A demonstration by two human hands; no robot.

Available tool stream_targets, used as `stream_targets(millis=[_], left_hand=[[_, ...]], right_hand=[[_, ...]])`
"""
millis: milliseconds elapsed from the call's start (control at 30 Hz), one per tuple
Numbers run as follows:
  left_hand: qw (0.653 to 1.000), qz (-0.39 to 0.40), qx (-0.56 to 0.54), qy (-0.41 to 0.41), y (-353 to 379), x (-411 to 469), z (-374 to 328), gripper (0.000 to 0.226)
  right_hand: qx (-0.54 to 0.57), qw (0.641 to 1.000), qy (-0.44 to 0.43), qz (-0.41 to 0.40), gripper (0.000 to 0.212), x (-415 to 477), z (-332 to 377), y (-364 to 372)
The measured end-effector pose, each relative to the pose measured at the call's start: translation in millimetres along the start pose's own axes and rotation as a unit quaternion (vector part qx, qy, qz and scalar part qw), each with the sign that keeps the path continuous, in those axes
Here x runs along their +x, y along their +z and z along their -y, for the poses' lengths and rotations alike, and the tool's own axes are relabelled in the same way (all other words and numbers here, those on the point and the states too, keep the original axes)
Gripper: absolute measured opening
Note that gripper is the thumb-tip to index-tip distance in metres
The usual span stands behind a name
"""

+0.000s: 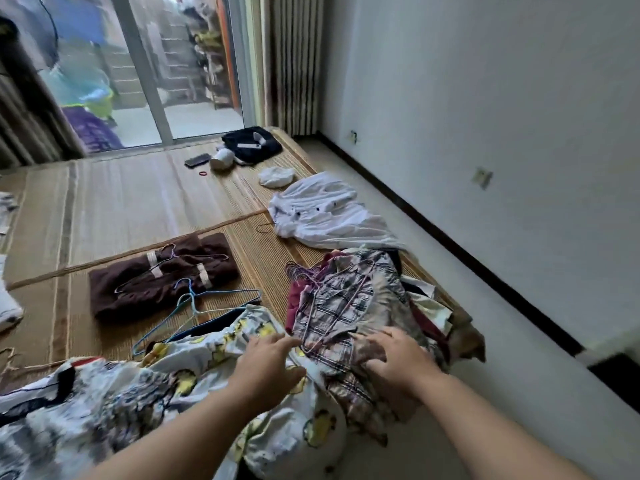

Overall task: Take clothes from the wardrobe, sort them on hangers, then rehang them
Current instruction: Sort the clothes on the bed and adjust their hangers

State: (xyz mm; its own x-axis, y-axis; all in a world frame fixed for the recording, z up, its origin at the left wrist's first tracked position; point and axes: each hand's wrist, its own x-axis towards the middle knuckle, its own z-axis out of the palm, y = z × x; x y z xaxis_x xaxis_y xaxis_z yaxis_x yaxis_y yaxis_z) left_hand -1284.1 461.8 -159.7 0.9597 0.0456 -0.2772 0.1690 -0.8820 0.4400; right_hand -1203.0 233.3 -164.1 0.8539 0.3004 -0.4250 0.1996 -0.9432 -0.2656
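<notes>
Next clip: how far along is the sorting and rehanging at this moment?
Done: clothes lie out on the mat, and the white shirt is spread apart from the rest, a hanger hook at its collar. In hand: the left hand and right hand, fingers open, are at the plaid shirt pile. To do: blue hangers lie loose, the brown garment has hangers only lying on top; no rehanging shows.

Lower clothes (pixel 427 308) half-hidden under plaid shirt (pixel 341 301)

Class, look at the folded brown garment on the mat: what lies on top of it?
A thin wire hanger lies across the brown garment; blue hangers overlap its near edge. Whatever is beneath it is hidden.
</notes>
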Motion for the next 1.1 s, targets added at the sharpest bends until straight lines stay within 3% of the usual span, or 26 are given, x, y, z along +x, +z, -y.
stream_targets(millis=[133,267,733,1100], left_hand=[[0.998,0.006,-0.054,-0.027,21,54,-66,0.052],[0.995,0.011,-0.083,-0.059,26,96,-85,0.053],[0.978,0.024,-0.112,-0.173,59,204,-42,0.052],[0.927,0.0,-0.142,-0.347,153,331,-11,0.063]], right_hand=[[-0.011,1.0,0.007,0.017,0.052,40,-73,-48],[-0.009,1.0,-0.002,0.022,0.052,82,-107,-76],[-0.006,0.997,-0.055,0.06,0.072,239,-108,-70],[-0.108,0.973,-0.16,0.131,0.08,466,-147,-37]])
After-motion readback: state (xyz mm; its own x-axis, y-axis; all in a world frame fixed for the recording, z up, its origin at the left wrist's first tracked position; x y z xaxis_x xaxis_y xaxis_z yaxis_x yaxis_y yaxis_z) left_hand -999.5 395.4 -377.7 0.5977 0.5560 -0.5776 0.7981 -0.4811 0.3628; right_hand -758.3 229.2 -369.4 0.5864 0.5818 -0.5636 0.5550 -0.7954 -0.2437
